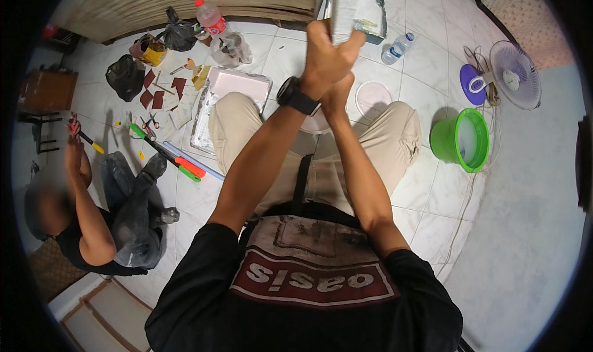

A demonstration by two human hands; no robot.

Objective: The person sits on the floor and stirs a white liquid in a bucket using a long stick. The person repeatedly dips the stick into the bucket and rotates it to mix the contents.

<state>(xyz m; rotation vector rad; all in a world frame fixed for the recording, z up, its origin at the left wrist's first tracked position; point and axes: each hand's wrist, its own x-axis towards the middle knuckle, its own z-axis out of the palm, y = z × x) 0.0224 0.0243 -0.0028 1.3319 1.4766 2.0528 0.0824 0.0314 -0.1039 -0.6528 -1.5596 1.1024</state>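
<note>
Straight ahead, my left hand [328, 54], with a black watch on its wrist, is closed round the lower end of a long whitish object [346, 9]. Its top runs out of the picture, and I cannot make out its kind. Tucked just below it, my right hand [338, 94] is closed too; what it grips is hidden. Under my arms, between my knees, a round container [316, 126] of pale pink paint is partly covered. By my left knee lies a paint tray [242, 81] holding pale pink paint, its sloped part smeared white.
At left a seated person [80, 210] holds a yellow-and-black-handled tool [92, 141]. Long green-and-orange-handled tools [167, 153], scissors [149, 122] and sandpaper pieces [157, 99] lie nearby. A green bucket [440, 139], fan [516, 74] and bottle [397, 48] stand or lie at right.
</note>
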